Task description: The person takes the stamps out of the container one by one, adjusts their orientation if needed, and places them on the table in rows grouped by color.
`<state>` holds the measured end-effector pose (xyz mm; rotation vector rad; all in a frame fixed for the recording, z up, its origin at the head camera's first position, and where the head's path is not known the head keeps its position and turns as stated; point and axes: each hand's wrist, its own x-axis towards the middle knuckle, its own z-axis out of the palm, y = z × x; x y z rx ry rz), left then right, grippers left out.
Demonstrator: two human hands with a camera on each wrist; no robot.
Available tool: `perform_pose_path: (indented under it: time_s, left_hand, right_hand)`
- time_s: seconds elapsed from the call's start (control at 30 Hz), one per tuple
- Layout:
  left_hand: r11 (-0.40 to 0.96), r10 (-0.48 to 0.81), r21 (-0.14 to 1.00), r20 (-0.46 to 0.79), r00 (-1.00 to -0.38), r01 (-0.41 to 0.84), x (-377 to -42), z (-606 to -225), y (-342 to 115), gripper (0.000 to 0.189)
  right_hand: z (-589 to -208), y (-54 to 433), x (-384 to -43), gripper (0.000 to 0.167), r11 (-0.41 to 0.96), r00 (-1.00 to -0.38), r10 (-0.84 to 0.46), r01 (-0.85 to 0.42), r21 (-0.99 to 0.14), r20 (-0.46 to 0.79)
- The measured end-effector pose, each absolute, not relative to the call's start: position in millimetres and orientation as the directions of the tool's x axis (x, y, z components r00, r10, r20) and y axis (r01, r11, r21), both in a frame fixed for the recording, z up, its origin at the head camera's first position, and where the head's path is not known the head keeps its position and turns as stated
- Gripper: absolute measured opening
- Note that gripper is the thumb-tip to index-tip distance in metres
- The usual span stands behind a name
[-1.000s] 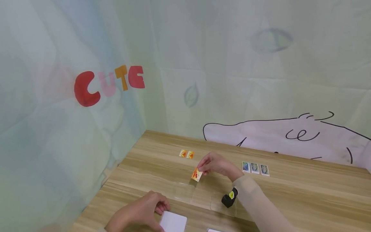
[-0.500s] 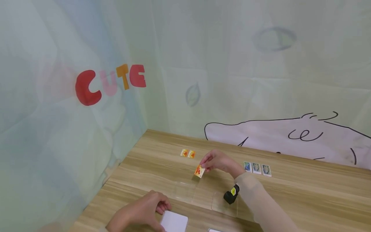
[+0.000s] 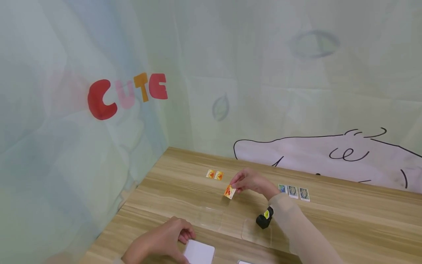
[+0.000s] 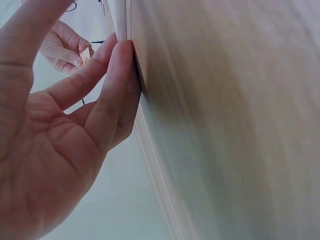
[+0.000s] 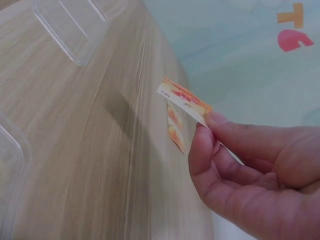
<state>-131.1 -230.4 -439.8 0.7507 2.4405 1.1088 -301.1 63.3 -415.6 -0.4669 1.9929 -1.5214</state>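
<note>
Between thumb and fingertips, my right hand [image 3: 252, 181] pinches a small orange-and-yellow picture card [image 3: 229, 191], held tilted above the table. The right wrist view shows the card [image 5: 185, 97] with a white lower margin and small print. Two similar orange cards [image 3: 215, 174] lie side by side just beyond it. At the front, my left hand [image 3: 165, 238] holds a white, round-cornered square pack [image 3: 199, 252] by its edges, thumb on the near side and fingers on the far side. In the left wrist view, fingertips [image 4: 122, 52] touch the pack's side at table level.
Blue-green cards [image 3: 293, 192] lie in a row to the right, partly behind the right wrist. Two clear plastic trays [image 3: 211, 218] sit mid-table. A black wrist camera [image 3: 265, 219] hangs under the right forearm. Another white-topped item [image 3: 244, 262] shows at the bottom edge. Printed cloth walls border the wooden table.
The right hand has moved slightly away and to the right with the orange card. The left hand stays on the white pack. The head view has shifted a little.
</note>
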Motion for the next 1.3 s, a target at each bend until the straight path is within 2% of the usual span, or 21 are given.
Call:
perform_pose_path:
  time_s: [0.6,1.3]
  left_hand:
    - [0.581,0.593,0.738,-0.094,-0.800,0.344,-130.6,-440.1,-229.9,0.050]
    - [0.561,0.605,0.759,-0.104,-0.789,0.330,-133.1,-441.9,-231.2,0.050]
  right_hand:
    - [-421.8,64.8,-313.0,0.010,0.314,-0.781,-0.569,0.084,-0.946,-0.258]
    - [-431.9,66.0,-329.9,0.011,0.310,-0.792,-0.574,0.024,-0.950,-0.208]
